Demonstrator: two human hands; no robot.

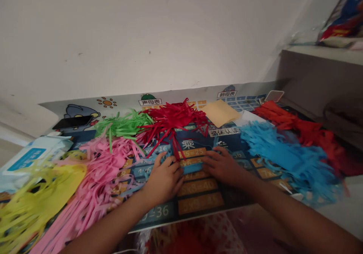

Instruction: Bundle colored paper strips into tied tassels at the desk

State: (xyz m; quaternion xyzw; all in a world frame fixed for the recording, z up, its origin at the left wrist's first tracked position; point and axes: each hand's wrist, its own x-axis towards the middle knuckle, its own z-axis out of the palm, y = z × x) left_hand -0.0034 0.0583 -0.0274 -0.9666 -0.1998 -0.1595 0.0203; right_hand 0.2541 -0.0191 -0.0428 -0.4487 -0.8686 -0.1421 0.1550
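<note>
A narrow strip of blue paper lies across the printed mat in the middle of the desk. My left hand has its curled fingers on the strip's left end, and thin blue fringes spread out beside it. At the strip's right end, my right hand presses with its fingers bent together. Just behind both hands is a heap of red fringed paper, some strands reaching down between them. Green fringed paper and pink fringed paper are to the left of it.
Yellow fringed paper, a white-and-blue packet and a black phone occupy the left side. An orange-yellow sheet lies behind; blue fringes and more red fringes are at right. A shelf juts out upper right.
</note>
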